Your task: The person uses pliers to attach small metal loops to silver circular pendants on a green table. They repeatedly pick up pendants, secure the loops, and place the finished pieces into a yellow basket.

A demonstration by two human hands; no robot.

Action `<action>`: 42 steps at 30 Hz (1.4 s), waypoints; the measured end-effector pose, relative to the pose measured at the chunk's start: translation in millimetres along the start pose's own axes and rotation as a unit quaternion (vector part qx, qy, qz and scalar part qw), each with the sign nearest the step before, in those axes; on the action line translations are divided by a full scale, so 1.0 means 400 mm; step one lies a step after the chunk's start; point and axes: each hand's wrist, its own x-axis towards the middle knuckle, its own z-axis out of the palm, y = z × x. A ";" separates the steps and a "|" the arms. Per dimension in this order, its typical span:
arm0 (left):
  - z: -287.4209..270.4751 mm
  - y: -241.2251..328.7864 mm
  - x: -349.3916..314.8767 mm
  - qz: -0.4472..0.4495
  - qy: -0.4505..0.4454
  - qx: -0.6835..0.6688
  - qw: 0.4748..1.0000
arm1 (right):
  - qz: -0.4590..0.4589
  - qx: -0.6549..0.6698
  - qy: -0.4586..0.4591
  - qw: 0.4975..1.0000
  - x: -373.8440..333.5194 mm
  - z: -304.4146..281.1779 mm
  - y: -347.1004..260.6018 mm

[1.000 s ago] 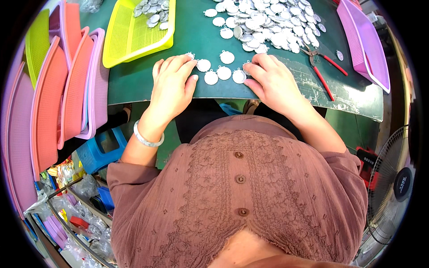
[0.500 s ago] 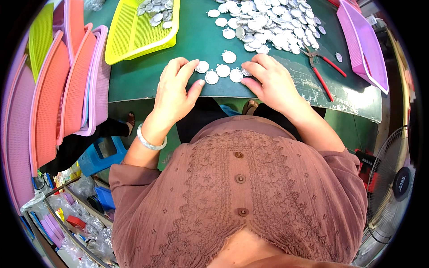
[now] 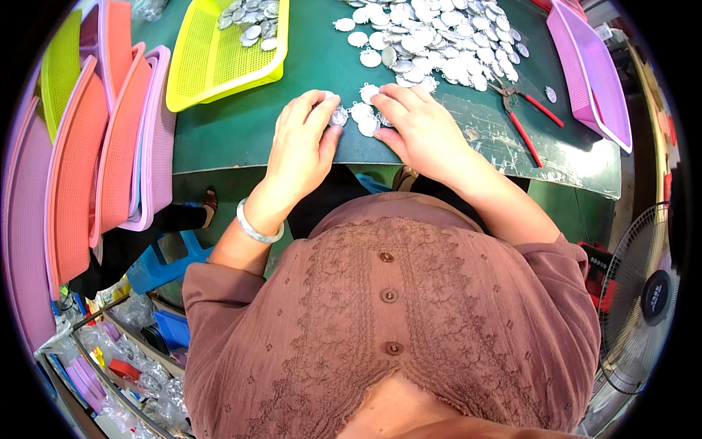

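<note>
My left hand [image 3: 303, 146] rests on the near part of the green table, its thumb and forefinger curled round a silver round medal [image 3: 338, 115]. Facing it, my right hand [image 3: 423, 133] has thumb and forefinger closed about the edge of another medal [image 3: 382, 119], mostly hidden. Between my hands lies a small cluster of silver medals [image 3: 361, 111] with little loops, lying close together. Beyond them spreads a large heap of the same medals [image 3: 446, 36]. At the back left, a yellow-green basket [image 3: 212, 80] holds more medals.
Red-handled pliers [image 3: 521, 117] lie on the green table [image 3: 504, 150] to the right, near a lone medal [image 3: 550, 94] and a purple basket [image 3: 585, 88]. Stacked orange and purple baskets [image 3: 77, 183] line the left. A fan [image 3: 632, 300] stands at the right.
Both hands have moved closer together, pushing the medals between them into a tighter cluster. The whole view has shifted slightly.
</note>
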 end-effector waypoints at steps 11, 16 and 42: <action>0.015 0.044 0.028 -0.012 -0.064 0.053 0.996 | 0.030 0.022 0.005 0.999 0.063 0.013 0.024; 0.026 0.039 0.031 -0.009 -0.064 0.070 0.995 | 0.087 -0.087 -0.119 0.985 0.103 0.016 0.027; -0.007 -0.008 0.012 0.019 -0.040 0.038 0.998 | 0.188 -0.014 -0.122 0.974 0.085 -0.022 0.016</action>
